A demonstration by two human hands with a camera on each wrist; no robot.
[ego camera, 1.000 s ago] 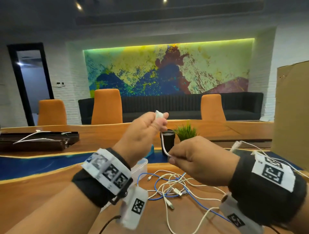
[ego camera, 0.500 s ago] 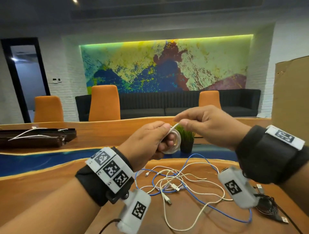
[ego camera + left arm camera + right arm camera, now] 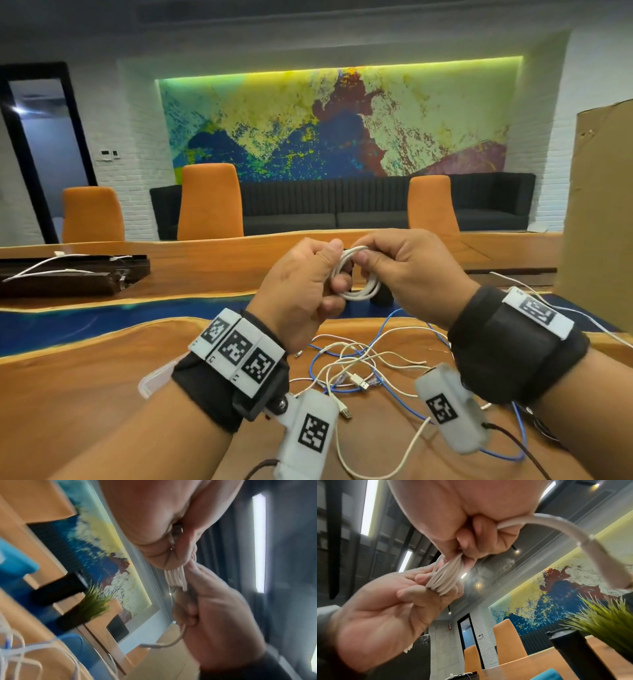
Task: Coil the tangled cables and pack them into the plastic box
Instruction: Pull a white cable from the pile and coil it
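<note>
White cable coil (image 3: 356, 277): held above the tabletop (image 3: 102, 394), over the tangled cables (image 3: 359, 370). Left hand (image 3: 301, 291) grips one side, fingers curled; right hand (image 3: 411, 270) pinches the other. Free plug end apparently trails below the right hand. Plastic box (image 3: 154, 380): edge only, beside the tangle.

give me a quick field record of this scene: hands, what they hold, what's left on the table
left hand: left hand grips the coiled white cable, fingers curled through its loops
right hand: right hand pinches the same coil at its top
coil state: several loops bunched together, held above the table; one end with a plug sticks out free
left on table: tangle of loose white and blue cables on the wooden table
plastic box: only a clear plastic edge shows behind the left wrist
background: small green plant beside a black cup
</note>
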